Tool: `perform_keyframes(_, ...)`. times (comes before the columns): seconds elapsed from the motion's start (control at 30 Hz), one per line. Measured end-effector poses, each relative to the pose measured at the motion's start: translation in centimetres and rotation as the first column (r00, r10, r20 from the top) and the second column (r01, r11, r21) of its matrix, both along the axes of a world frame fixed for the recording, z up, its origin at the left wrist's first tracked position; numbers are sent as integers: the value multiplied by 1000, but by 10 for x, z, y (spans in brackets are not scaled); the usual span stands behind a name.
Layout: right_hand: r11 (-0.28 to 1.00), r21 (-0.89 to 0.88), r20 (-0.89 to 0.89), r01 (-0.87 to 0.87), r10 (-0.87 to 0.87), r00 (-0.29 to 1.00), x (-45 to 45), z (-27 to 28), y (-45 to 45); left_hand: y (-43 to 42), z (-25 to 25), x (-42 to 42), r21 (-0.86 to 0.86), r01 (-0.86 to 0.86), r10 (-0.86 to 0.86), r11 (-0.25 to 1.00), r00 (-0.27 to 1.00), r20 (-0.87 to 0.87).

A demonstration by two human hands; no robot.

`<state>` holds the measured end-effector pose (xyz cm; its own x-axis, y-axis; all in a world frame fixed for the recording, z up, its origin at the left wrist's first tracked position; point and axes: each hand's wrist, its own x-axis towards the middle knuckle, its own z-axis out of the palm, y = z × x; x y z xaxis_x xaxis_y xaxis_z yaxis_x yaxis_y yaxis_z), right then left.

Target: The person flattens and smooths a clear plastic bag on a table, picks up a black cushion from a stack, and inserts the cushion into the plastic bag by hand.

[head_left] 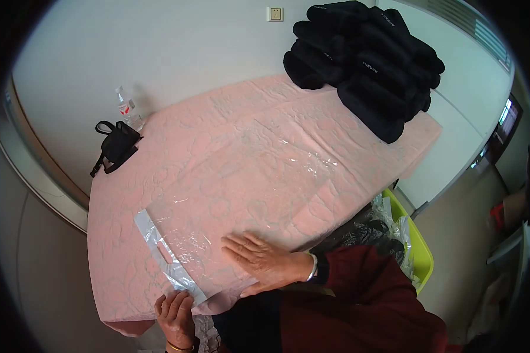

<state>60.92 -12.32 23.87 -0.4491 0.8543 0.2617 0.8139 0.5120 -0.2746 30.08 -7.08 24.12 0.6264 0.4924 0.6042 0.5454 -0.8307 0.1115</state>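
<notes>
A clear plastic bag lies spread over the pink patterned cloth, its white header strip with a handle slot toward the lower left. At the near end of that strip, my left hand has its fingers curled over the strip's corner. My right hand rests flat on the clear film near the front edge, fingers extended and holding nothing.
Black stuffed items with small white lettering are piled at the back right. At the back left are a clear bottle and a black strapped pouch. A yellow-green bin holding plastic stands below the right edge.
</notes>
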Motion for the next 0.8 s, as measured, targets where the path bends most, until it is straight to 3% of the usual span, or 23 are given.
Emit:
perform_keyframes(0.2, 952, -6, 119, 305, -302, 946, 108, 6, -21, 8, -5, -13, 40, -40, 41, 998, 999, -23)
perform_keyframes(0.27, 900, 70, 110, 431, -436, 893, 137, -2, -29, 10, -6, -18, 64, -65, 66, 996, 998, -21)
perform_keyframes(0.47, 876, 153, 73, 456, -471, 879, 120, 0, -57, 15, -9, -63, 37, -188, 188, 981, 982, -4)
perform_keyframes(0.57, 878, 122, 34, 463, -470, 882, 90, 9, -70, 10, -9, -93, -174, -267, 275, 948, 961, 20)
perform_keyframes(0.73, 905, 138, -101, 403, -392, 915, 78, 20, -55, -1, 21, -93, -127, -311, 295, 942, 947, -126)
perform_keyframes(0.8, 912, 205, -171, 355, -324, 930, 67, 26, -43, -15, 43, -68, -330, -154, 193, 932, 977, 88)
